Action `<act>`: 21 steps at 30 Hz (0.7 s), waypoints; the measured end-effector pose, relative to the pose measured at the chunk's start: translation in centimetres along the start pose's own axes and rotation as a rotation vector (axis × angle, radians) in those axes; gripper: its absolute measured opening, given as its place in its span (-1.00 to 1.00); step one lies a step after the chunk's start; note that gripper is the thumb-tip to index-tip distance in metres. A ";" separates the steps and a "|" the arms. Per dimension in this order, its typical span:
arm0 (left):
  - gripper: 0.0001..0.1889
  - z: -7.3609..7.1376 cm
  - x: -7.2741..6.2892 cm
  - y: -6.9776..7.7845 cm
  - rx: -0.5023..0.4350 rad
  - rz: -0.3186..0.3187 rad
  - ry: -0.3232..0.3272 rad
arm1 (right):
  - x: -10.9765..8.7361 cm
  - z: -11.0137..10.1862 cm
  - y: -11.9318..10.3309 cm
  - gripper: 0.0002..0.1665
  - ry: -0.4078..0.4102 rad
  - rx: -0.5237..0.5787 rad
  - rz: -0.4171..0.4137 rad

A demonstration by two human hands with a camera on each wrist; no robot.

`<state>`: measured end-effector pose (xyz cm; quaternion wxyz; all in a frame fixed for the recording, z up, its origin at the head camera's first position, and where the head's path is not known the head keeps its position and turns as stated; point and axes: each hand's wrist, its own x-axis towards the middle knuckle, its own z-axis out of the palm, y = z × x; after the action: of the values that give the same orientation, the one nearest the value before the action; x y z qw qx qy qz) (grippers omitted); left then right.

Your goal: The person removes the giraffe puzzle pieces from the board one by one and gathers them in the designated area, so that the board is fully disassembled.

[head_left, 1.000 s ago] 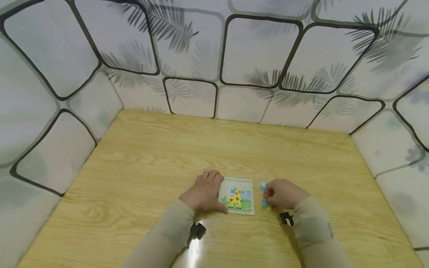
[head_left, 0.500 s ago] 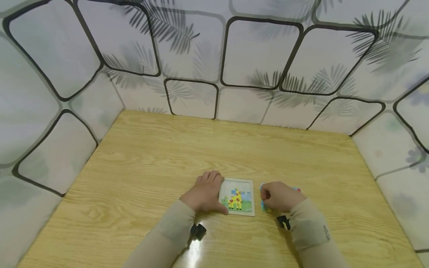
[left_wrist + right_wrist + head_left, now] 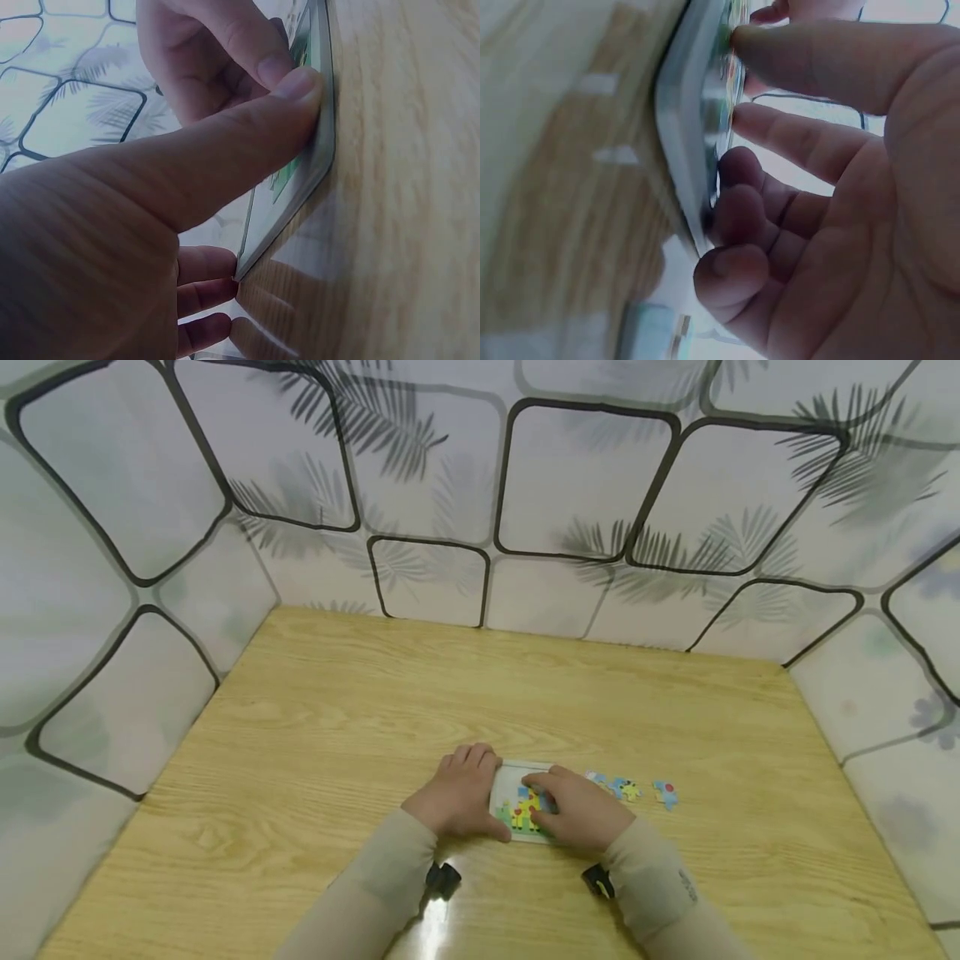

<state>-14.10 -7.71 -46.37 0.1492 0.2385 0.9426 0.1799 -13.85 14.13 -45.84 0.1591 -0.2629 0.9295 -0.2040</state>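
Observation:
A square puzzle board [image 3: 506,771] with a pale rim and a partly filled giraffe picture lies on the table. My left hand [image 3: 459,793] grips its left side, thumb [image 3: 296,82] on the near rim and fingers at the far corner. My right hand [image 3: 587,808] is over the board's right half. Its thumb and index finger are apart, tips touching the giraffe pieces [image 3: 517,817]; no loose piece shows between them. Its other fingers curl beside the board's edge in the right wrist view. That hand hides the board's right side.
Loose puzzle pieces [image 3: 628,789] lie to the right behind the right hand, and a blue piece with a red spot [image 3: 664,792] sits farther right. The wooden table [image 3: 360,693] is bordered by patterned fabric walls [image 3: 570,485]. Each wrist bears a small black device.
My right hand has moved left from the loose pieces onto the board, its thumb and index finger now spread. Several pieces it covered are now visible. The left hand and board stay put.

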 end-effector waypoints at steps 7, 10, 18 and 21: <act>0.10 -0.1 -0.1 0.0 -0.007 -0.003 -0.005 | 0.3 -0.4 -0.1 -0.53 -0.026 0.090 0.029; 0.10 -0.1 0.0 0.0 -0.008 -0.002 -0.006 | 0.4 -0.4 0.1 -0.57 -0.005 0.099 0.017; 0.09 -0.1 -0.1 0.0 -0.019 -0.001 0.006 | 0.4 -0.6 0.4 -0.64 0.061 0.142 -0.050; 0.08 -0.1 -0.1 0.0 -0.021 0.000 0.012 | 0.4 -0.6 0.4 -0.65 0.056 0.164 -0.062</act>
<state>-14.06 -7.73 -46.25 0.1463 0.2360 0.9414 0.1914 -14.63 14.42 -45.56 0.1479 -0.2718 0.9052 -0.2914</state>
